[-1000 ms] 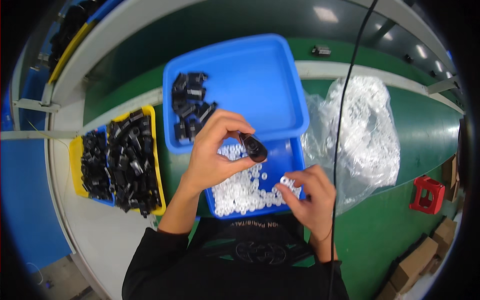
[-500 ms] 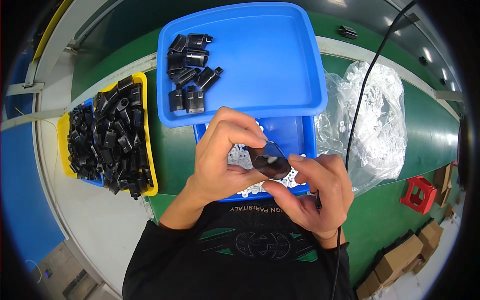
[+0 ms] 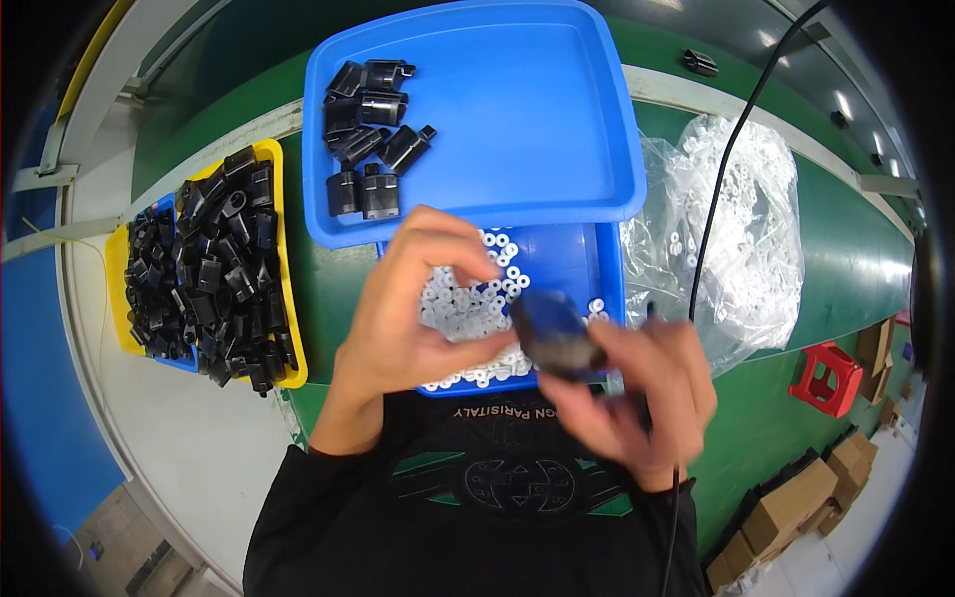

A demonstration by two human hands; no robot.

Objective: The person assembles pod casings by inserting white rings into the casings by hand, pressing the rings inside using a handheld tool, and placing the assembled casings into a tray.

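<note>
- Black part: blurred, pinched by right hand.
- Left hand: open, thumb beside part, contact unclear.
- White rings: loose in deep-blue tray.

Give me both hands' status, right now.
Left hand: open; whether it touches the black part cannot be told.
Right hand: closed, holding the black part, blurred.

Your head view looks steeply down from above your shirt front, facing out over the green worktop. Your left hand and right hand sit close, mid-frame; the upper blue tray is farther out. Wide fisheye, upright, straight edges bowing toward a dark rim.
</note>
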